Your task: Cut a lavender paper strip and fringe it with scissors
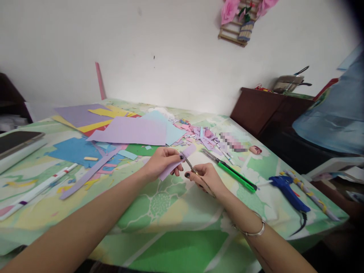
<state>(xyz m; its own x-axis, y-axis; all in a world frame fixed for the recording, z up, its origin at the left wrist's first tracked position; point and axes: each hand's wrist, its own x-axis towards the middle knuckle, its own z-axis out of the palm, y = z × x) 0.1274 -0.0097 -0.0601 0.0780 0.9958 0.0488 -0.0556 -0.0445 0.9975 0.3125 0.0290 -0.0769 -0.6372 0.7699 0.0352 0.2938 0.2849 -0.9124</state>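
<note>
My left hand (165, 163) pinches a small strip of light purple paper (189, 151) between thumb and fingers. A pair of scissors (190, 163) is in my right hand (207, 177), its fingers closed round the handles. The blades point up and left and lie against the paper beside my left thumb. Both hands are above the front middle of the table. Just right of the scissors lies a green utility knife (237, 176) with its blade showing. A large light purple sheet (131, 131) rests behind my left hand.
On the patterned tablecloth (159, 204), paper scraps (203, 134) are heaped at the back. Blue paper (74, 151) and a long purple strip (91, 172) lie left. A blue glue gun (290, 193) and a wrapped stick (309, 195) lie right. A dark phone (19, 142) sits far left.
</note>
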